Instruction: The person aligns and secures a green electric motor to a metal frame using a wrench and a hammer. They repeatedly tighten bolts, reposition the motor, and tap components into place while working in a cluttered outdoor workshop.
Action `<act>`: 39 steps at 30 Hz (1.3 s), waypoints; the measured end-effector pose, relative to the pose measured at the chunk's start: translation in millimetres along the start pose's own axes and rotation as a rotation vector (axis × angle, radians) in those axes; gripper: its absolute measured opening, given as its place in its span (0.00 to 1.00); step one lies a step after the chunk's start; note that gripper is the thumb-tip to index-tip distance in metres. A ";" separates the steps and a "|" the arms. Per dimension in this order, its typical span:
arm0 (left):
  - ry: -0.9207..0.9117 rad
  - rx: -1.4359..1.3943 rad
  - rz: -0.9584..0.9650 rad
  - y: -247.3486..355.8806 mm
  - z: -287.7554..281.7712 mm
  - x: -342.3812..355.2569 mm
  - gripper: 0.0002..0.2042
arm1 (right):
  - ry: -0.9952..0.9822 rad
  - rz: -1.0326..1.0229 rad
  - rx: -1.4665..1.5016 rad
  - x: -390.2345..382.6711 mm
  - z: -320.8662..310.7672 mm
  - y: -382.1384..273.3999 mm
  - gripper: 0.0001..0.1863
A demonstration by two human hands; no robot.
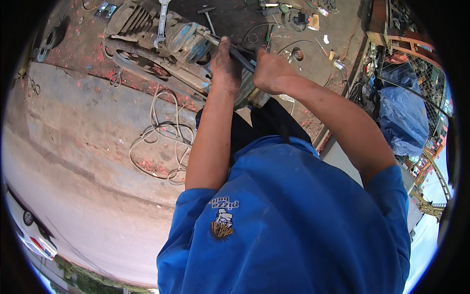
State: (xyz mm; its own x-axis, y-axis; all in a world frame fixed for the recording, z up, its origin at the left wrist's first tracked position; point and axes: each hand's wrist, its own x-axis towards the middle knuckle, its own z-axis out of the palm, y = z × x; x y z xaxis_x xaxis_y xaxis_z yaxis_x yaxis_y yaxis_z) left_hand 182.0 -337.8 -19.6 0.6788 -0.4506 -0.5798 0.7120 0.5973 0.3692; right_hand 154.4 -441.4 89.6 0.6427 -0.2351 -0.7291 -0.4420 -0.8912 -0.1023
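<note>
A greasy, blue-painted machine (188,41) with a finned cylinder lies in front of me at the top. My left hand (226,67) is closed at its near side, thumb upward, around a dark metal bar (242,60). The bar slants down to the right from the machine. On its right end my right hand (274,72) is closed in a fist. Both palms are hidden, and so is the bar's exact kind. Left of the hands, a large open-ended wrench (162,24) rests on the machine. Beyond it is a hammer (208,20).
Looped pale cable (159,128) lies on the ground to the left, near a concrete step (88,103). Loose parts and a dark round-bodied tool (295,20) are scattered at the back right. A blue tarp (404,115) hangs at far right. A white car (29,223) stands lower left.
</note>
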 end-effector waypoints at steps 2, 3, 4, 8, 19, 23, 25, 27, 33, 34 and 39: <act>0.108 0.044 -0.089 13.3 2.0 -1.9 0.20 | -0.041 0.046 0.147 2.3 15.8 -5.5 0.23; 0.136 0.151 -0.126 21.3 3.5 -0.7 0.19 | -0.096 0.074 0.240 0.5 15.4 -10.6 0.23; 0.163 0.260 -0.167 27.9 5.2 -0.3 0.18 | -0.153 0.105 0.336 -5.8 11.3 -19.7 0.23; 0.257 0.300 -0.183 26.7 8.0 -0.9 0.12 | -0.169 0.119 0.619 -8.6 25.3 -24.3 0.22; 0.420 0.894 -0.419 54.5 31.6 0.7 0.09 | -0.466 0.329 1.447 -13.5 44.0 -40.1 0.10; 0.444 1.063 -0.454 62.9 31.8 4.1 0.10 | -0.603 0.322 1.632 -15.6 50.2 -46.2 0.09; 0.384 1.001 -0.444 61.1 33.4 5.2 0.14 | -0.521 0.279 1.601 -16.1 48.8 -38.4 0.09; 0.456 0.979 -0.389 53.9 45.3 3.8 0.18 | -0.446 0.258 1.563 -14.7 44.0 -31.1 0.10; 0.292 0.311 -0.144 51.3 -21.9 57.6 0.23 | -0.350 0.135 1.149 -14.8 30.8 -12.7 0.12; 0.371 0.288 -0.131 49.0 -7.6 58.1 0.21 | -0.363 0.117 1.066 -12.8 26.3 -7.8 0.12; 0.363 0.252 -0.073 43.9 -3.6 54.7 0.15 | -0.533 0.126 1.397 -20.9 28.3 -2.9 0.11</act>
State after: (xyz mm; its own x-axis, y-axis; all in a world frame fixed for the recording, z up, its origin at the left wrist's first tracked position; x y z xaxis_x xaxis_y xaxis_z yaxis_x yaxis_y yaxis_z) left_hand 249.7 -333.8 -37.8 0.5500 -0.1966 -0.8117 0.8077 0.3724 0.4571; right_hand 124.5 -422.9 86.0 0.3952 0.1591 -0.9047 -0.8980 0.2745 -0.3439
